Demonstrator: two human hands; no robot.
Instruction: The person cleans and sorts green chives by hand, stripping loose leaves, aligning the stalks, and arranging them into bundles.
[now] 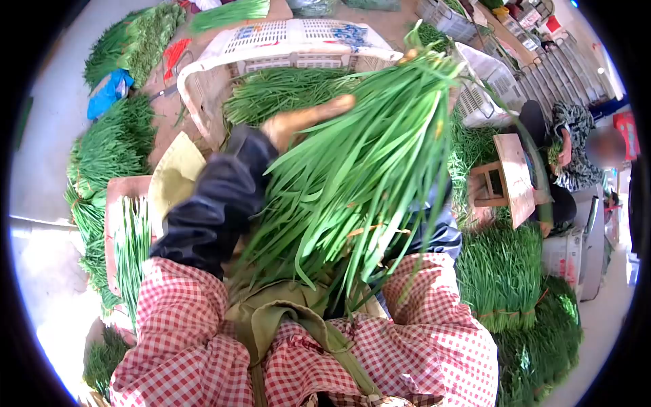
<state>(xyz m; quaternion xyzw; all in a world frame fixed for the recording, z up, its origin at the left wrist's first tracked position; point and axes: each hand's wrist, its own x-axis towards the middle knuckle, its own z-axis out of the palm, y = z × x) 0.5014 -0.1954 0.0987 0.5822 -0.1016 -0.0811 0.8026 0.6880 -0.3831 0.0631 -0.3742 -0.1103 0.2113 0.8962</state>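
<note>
A large loose bunch of garlic chives [359, 169] hangs in front of me, its flat green leaves fanning down toward my lap. The stem ends are gathered at the upper right. My right hand is hidden behind the leaves; its dark sleeve [444, 230] runs up under the bunch, which it appears to hold. My left hand [305, 119] lies along the bunch's left side with its fingers stretched out, somewhat blurred. Whether those fingers touch the leaves is hard to make out. Behind both is a white plastic crate [291, 51] with more chives [285, 91] inside.
Tied chives [498, 271] stand on my right, and more bundles [115, 142] line the left. A small wooden stool [512, 180] is at the right, near another person [576, 146]. A blue bag [108, 93] and a red stool-like seat [129, 186] are at the left.
</note>
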